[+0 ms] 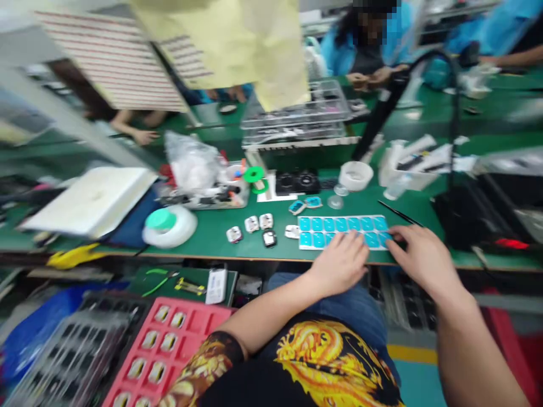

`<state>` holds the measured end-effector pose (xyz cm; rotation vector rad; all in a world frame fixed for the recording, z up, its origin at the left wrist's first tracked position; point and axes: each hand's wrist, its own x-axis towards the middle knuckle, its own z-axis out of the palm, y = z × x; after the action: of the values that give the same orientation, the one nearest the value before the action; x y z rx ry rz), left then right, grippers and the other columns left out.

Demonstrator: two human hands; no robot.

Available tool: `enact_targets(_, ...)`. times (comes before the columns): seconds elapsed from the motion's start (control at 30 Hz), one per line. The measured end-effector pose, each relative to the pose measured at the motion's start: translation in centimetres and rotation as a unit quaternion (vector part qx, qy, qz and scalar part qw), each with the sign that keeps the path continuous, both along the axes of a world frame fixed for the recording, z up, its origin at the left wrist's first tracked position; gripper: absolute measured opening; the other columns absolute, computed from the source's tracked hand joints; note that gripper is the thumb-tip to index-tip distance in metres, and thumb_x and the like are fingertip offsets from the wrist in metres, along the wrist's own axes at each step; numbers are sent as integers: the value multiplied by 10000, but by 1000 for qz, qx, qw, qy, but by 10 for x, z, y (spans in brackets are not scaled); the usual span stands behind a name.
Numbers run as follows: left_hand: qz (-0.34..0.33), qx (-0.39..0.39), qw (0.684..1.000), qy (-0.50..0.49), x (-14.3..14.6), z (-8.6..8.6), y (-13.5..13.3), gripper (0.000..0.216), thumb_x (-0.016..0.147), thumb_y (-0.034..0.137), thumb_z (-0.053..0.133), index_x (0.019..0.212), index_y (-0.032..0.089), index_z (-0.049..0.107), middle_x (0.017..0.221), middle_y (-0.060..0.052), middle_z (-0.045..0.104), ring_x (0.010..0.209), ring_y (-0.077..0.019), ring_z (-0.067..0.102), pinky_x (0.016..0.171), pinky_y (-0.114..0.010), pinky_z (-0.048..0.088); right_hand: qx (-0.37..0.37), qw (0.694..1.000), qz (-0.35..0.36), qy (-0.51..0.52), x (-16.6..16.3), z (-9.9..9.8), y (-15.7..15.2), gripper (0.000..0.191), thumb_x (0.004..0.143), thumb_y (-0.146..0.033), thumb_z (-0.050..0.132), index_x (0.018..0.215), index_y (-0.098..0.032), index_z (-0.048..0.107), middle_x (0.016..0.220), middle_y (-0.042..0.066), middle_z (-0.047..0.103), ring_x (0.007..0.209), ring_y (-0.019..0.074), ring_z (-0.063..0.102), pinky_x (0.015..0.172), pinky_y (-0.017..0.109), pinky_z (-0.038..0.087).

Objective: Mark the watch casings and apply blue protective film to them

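A white sheet of blue adhesive pieces lies on the green bench, its pieces set in two rows. My left hand rests on the sheet's lower edge, fingers stretched out and laid over the front row. At the sheet's right end is my right hand, thumb and forefinger closed together on its edge. Just left of the sheet sits a small white part. Two small housings with blue faces stand behind it. Several white parts and a dark-rimmed one lie further left.
A white bottle with a green cap stands left. Behind are a green spool, a tape roll and a white bin. Black tweezers lie right. A red tray sits low left. Co-workers sit across the bench.
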<state>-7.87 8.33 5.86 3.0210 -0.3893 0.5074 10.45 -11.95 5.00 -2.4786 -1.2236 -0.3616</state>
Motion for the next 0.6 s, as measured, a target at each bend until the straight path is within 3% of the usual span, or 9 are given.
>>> enact_targets(0.17, 9, 41, 999, -28, 3, 4, 8, 476, 1134, 414, 502, 1446, 101, 678, 1618, -191, 583, 1537, -350, 516, 1251, -489, 417, -22, 996, 2, 82, 43, -17, -2, 369, 851, -636, 648, 987, -308, 750, 842, 125, 760, 768, 356, 717, 701, 517, 503)
enact_targets(0.3, 0, 36, 998, -48, 0, 2, 9, 468, 1135, 387, 495, 1433, 77, 681, 1585, -206, 594, 1513, -364, 535, 1219, -493, 431, -121, 978, -57, 158, 46, -5, 2, 494, 782, -683, 602, 1042, -297, 767, 952, 80, 792, 924, 382, 766, 748, 494, 554)
enact_targets(0.6, 3, 40, 998, -52, -1, 7, 9, 449, 1133, 368, 486, 1415, 86, 692, 1553, -204, 605, 1508, -362, 540, 1216, -484, 442, -157, 963, -91, 197, 56, 2, 15, 499, 668, -690, 615, 978, -320, 742, 942, 60, 791, 875, 356, 768, 777, 517, 566)
